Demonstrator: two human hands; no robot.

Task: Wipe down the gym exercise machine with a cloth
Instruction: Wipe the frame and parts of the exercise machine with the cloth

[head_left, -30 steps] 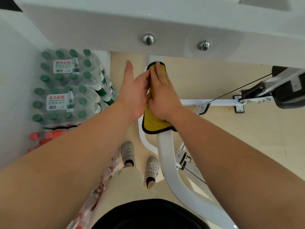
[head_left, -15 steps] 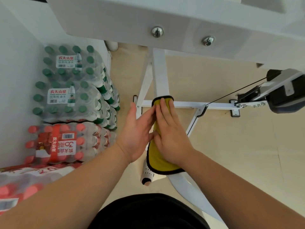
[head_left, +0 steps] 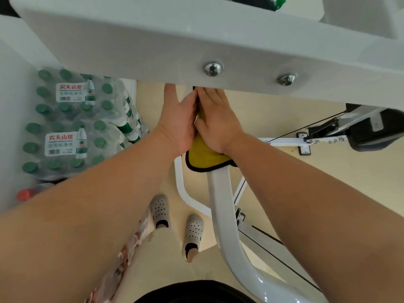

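A yellow cloth (head_left: 205,159) with a black hem is wrapped round the curved white tube (head_left: 222,206) of the exercise machine. My left hand (head_left: 177,121) presses the cloth from the left with straight fingers. My right hand (head_left: 218,121) lies flat over the cloth on the right side, fingers straight. Both hands are high on the tube, and their fingertips disappear under the machine's white panel (head_left: 153,51).
Shrink-wrapped packs of green-capped water bottles (head_left: 72,127) are stacked at the left, with red-capped bottles (head_left: 26,193) below them. A black cable (head_left: 306,127) runs to a black part (head_left: 376,127) at the right. My feet (head_left: 160,212) stand beside the white floor frame (head_left: 284,142).
Half a second ago both hands and the cloth were lower on the tube. They have slid up it to the panel's edge, and the view has tilted back.
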